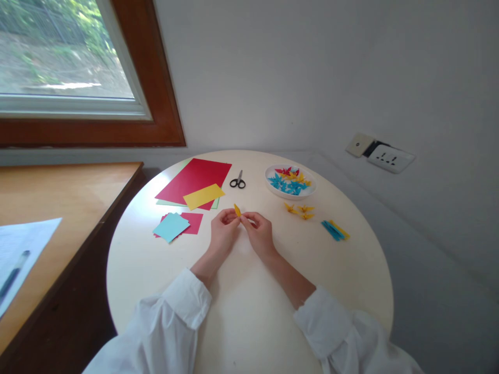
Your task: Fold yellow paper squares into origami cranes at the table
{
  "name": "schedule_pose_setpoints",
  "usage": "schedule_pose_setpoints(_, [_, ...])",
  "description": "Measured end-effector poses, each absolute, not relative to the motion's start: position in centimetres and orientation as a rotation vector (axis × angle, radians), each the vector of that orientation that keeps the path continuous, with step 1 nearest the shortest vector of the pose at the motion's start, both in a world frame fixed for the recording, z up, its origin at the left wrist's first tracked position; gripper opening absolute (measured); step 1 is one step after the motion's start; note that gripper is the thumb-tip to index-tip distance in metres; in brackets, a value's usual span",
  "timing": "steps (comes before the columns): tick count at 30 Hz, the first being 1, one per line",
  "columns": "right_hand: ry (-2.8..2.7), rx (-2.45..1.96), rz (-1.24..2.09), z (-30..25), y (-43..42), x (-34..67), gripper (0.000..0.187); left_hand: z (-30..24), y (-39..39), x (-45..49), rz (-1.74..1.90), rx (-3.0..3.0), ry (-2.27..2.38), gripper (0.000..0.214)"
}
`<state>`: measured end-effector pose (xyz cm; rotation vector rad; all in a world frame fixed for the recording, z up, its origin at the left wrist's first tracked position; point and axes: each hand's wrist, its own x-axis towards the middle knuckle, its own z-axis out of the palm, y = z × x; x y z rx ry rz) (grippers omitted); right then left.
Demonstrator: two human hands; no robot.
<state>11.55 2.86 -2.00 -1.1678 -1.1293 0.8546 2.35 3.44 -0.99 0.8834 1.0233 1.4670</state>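
Between my fingertips, above the middle of the round white table, is a small folded piece of yellow paper with its pointed end up. My left hand pinches it from the left, and my right hand pinches its lower end from the right. The fingers partly hide its lower folds. To the right of my hands lie several yellow paper cranes. Farther right rests a small bundle of narrow folded blue and yellow paper strips.
Behind the cranes stands a white dish of red, yellow and blue folded paper. Black-handled scissors lie beyond my hands. At left are red sheets, a yellow rectangle and light-blue squares. A wooden desk adjoins.
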Motion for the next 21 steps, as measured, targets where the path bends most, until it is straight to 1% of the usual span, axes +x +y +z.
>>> schedule_pose_setpoints(9, [-1.093, -1.129, 0.835, -2.28, 2.93, 11.57, 0.014, -0.39, 3.03, 2.61, 1.41, 0.753, 0.893, 0.02])
schedule_pose_setpoints(21, [-1.038, -1.095, 0.882, -2.03, 2.97, 11.47, 0.013, -1.12, 3.41, 2.49, 1.389, 0.723, 0.793, 0.017])
